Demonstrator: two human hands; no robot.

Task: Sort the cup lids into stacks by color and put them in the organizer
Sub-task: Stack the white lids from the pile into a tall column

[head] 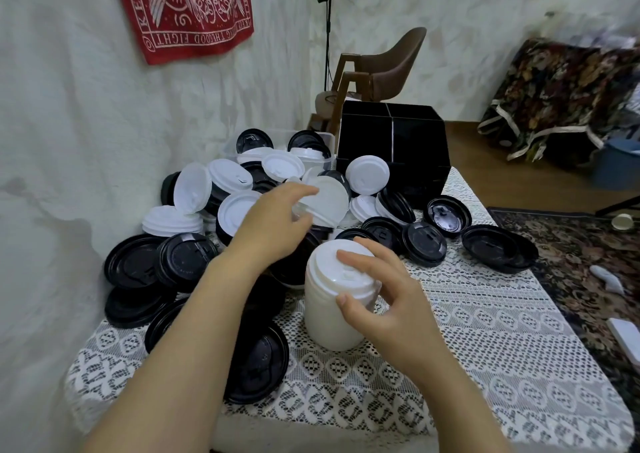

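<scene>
Several lids (254,141) in clear tub (330,166); right fingers (354,259) grip white stack (327,317), left fingers (300,192) pinch white lid (330,200).

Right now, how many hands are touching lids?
2. The left hand pinches a white lid on the pile; the right hand grips the tall white lid stack in front.

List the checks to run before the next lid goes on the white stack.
1. Right hand grips the white stack: ok.
2. Only white lids show in the stack: ok.
3. Left hand pinches a white lid, not a black one: ok.
4. Stack top free for that lid: not ok, right fingers lie across it.
5. Stack base rests on the lace cloth: ok.
6. Organizer compartments free: cannot tell, insides are dark.
</scene>
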